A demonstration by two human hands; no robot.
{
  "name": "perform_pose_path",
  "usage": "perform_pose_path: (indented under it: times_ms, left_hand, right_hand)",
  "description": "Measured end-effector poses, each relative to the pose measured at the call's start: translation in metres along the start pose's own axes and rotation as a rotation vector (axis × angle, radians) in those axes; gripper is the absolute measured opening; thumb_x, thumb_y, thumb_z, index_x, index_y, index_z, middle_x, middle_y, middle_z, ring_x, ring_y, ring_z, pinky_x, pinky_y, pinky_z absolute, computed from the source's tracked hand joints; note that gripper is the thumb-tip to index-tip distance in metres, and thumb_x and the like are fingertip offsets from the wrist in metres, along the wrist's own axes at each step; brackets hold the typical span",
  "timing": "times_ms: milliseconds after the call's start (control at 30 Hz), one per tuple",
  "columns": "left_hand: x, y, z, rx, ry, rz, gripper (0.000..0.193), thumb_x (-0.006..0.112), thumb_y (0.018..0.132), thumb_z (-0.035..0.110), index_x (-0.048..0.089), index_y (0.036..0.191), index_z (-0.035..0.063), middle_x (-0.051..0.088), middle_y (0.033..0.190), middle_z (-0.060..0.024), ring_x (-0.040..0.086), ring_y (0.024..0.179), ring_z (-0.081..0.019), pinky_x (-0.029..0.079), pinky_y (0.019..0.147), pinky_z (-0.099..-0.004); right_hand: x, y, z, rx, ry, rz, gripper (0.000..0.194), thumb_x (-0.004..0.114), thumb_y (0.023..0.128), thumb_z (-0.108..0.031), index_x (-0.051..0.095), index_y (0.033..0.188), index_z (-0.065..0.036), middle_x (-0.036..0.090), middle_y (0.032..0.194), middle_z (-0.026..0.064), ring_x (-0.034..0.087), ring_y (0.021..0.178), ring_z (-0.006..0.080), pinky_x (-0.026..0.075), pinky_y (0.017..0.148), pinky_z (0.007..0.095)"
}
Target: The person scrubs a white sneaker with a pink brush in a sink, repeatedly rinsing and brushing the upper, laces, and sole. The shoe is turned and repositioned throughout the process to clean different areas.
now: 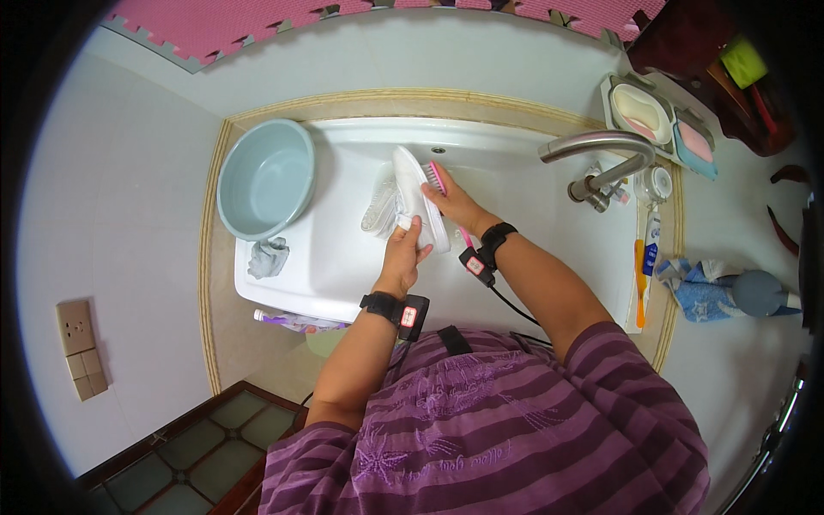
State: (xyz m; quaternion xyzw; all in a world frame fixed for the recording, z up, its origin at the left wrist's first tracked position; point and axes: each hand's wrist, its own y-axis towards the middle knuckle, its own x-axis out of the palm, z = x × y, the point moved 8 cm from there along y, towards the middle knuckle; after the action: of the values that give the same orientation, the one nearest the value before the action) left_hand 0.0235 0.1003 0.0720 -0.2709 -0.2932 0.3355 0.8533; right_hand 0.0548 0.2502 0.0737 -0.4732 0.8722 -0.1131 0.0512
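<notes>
A white shoe is held up over the basin of a white ceramic sink. My left hand grips it near the heel opening, thumb on top. In my right hand is a pink-handled scrubbing brush, its pale bristles against the side edge of the shoe's sole. Part of the brush handle shows below my right palm. Behind and left of the held shoe, a second shoe lies in the basin with its ridged sole showing; the held shoe hides part of it.
A light blue plastic basin stands on the sink's left ledge, above a crumpled grey cloth. A curved metal faucet reaches in from the right. Beyond it are a glass jar, an orange toothbrush, a toothpaste tube and wall soap dishes.
</notes>
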Motion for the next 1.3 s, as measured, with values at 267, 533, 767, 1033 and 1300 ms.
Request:
perform_pose_path:
  times_ms: [267,533,767,1033,1300]
  left_hand:
    - [-0.014,0.002,0.000,0.036,-0.103,0.056,0.026,0.054,0.097,0.039,0.057,0.103,0.0137,0.059,0.099,0.0046,0.058,0.091,-0.0077,0.056,0.079,-0.0300]
    - [-0.004,0.006,-0.001,-0.004,-0.124,0.050,0.026,0.051,0.098,0.039,0.054,0.106,0.0147,0.057,0.094,0.0042,0.054,0.082,-0.0063,0.054,0.078,-0.0256]
    - [-0.021,0.014,0.005,0.043,-0.204,0.090,0.023,0.049,0.100,0.039,0.053,0.107,0.0171,0.059,0.095,0.0053,0.054,0.080,-0.0063,0.048,0.065,-0.0207]
    - [-0.001,0.002,-0.016,-0.002,-0.035,0.052,0.023,0.053,0.098,0.037,0.057,0.110,0.0185,0.061,0.103,0.0075,0.058,0.092,-0.0063,0.054,0.073,-0.0250]
    - [-0.034,0.020,0.013,0.076,-0.399,0.023,0.038,0.046,0.100,0.041,0.048,0.127,0.0149,0.055,0.126,-0.0015,0.055,0.114,-0.0176,0.053,0.090,-0.0331]
  right_hand:
    - [-0.019,0.012,0.015,-0.043,-0.527,0.257,0.056,0.051,0.093,-0.019,0.032,0.145,-0.007,0.054,0.118,0.0225,0.054,0.101,0.0405,0.042,0.096,0.0446]
    - [0.040,-0.009,-0.092,-0.346,-0.957,0.100,0.058,0.060,0.088,-0.022,0.040,0.142,-0.022,0.050,0.115,0.0184,0.058,0.095,0.0399,0.051,0.080,0.0454]
    - [0.040,-0.061,-0.039,-0.256,-0.887,0.028,0.053,0.053,0.093,-0.020,0.038,0.143,-0.026,0.049,0.102,0.0166,0.061,0.079,0.0359,0.052,0.065,0.0440]
    - [0.028,0.032,-0.082,-0.216,-1.001,0.215,0.049,0.052,0.092,-0.019,0.041,0.140,-0.024,0.049,0.105,0.0210,0.063,0.080,0.0403,0.053,0.068,0.0486]
    - [0.047,-0.058,-0.036,-0.220,-0.796,0.012,0.052,0.052,0.091,-0.016,0.041,0.141,-0.023,0.050,0.103,0.0196,0.061,0.083,0.0392,0.051,0.069,0.0473]
